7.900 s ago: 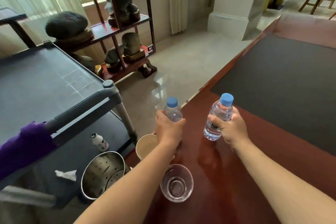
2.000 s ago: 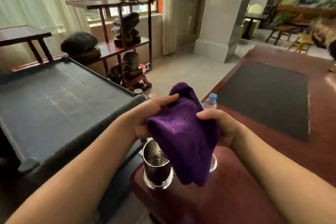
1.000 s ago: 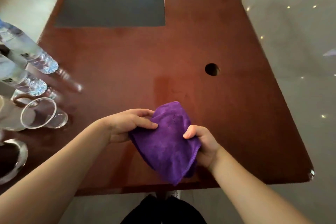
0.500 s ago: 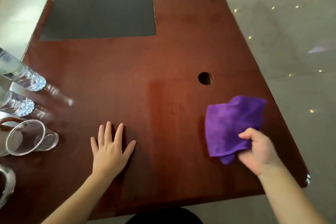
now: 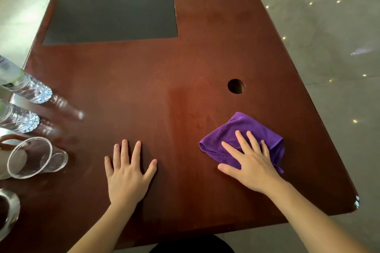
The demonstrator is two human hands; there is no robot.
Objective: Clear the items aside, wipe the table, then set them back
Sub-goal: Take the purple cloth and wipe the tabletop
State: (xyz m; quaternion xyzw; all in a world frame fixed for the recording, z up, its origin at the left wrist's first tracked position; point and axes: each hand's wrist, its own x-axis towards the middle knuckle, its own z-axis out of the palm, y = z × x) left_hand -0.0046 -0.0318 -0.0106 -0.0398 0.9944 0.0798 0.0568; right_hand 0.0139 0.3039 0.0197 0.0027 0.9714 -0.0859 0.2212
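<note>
A purple cloth [image 5: 244,127] lies folded on the reddish-brown wooden table [image 5: 144,88], near its right front corner. My right hand [image 5: 249,162] rests flat on top of the cloth, fingers spread, pressing it down. My left hand [image 5: 128,172] lies palm-down on bare wood to the left, holding nothing. At the table's left edge stand two water bottles [image 5: 26,86] [image 5: 18,120], a clear plastic cup [image 5: 35,157] and a metal cup [image 5: 8,209], all partly cut off by the frame.
A dark grey mat [image 5: 115,4] covers the far left part of the table. A round cable hole [image 5: 236,86] sits just beyond the cloth. The table narrows toward the far end, with pale polished floor [image 5: 329,47] to the right.
My right hand has gone from gripping the cloth's near edge to lying flat on top of it, and the cloth sits slightly more to the left. My left hand stays planted.
</note>
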